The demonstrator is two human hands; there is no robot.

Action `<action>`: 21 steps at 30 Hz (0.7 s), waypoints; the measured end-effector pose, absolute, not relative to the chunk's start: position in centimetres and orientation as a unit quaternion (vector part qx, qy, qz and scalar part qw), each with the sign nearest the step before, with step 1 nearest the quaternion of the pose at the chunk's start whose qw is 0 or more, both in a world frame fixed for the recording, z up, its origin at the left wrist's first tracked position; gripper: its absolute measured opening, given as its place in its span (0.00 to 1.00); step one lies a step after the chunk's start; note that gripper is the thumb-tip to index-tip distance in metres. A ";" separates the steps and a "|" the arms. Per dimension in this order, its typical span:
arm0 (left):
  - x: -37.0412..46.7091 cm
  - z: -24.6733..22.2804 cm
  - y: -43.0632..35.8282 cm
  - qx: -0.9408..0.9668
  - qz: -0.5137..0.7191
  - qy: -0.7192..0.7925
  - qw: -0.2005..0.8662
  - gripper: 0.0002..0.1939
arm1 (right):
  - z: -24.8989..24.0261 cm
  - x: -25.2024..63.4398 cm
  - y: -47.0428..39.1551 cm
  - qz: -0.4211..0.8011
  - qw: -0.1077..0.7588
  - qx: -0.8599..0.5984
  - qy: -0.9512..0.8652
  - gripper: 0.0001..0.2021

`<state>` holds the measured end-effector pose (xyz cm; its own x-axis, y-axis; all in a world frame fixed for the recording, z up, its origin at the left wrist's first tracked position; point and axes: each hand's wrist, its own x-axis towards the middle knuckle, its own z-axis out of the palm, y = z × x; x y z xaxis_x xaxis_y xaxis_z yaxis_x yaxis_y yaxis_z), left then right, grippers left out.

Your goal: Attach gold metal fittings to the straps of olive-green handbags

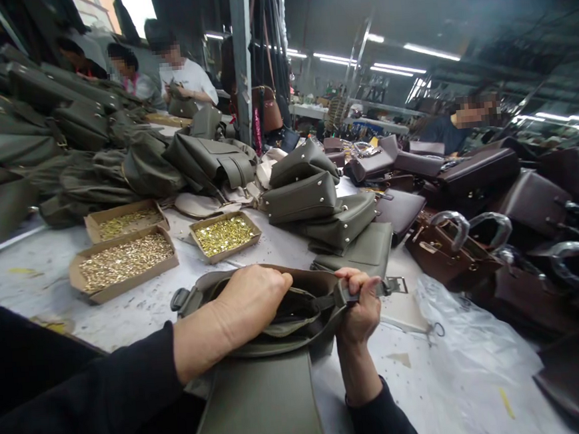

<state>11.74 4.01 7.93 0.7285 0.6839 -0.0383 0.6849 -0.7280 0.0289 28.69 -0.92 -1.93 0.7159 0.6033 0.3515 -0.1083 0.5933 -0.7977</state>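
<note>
An olive-green handbag (264, 399) lies in front of me at the near edge of the table, its mouth open and its long flap hanging toward me. Across the opening reaches my left hand (248, 299), closed on the far rim of the bag; its fingertips are hidden behind that rim. My right hand (359, 305) is wrapped around the bag's right side, at a strap tab with a metal buckle (398, 285) sticking out past the fingers. Another buckle (180, 299) shows at the bag's left end. Inside, part of the lining and a zip edge are visible.
Cardboard trays of small gold-coloured metal parts (125, 262) stand beyond the bag at left. Stacked olive bags (301, 199) are behind it. Dark brown bags (452, 247) and clear plastic film (480, 342) lie at right. Several people sit farther back.
</note>
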 end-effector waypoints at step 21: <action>-6.6 -1.1 -0.2 0.696 0.228 0.449 0.511 0.66 | -2.4 27.1 -2.0 0.036 0.776 -0.494 -0.390 0.23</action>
<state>-6.60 -0.16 -1.07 0.4930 0.8584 -0.1417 0.3923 -0.0740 0.9168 27.11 -1.99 -2.37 0.6927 0.4408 0.5708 0.3302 0.5097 -0.7944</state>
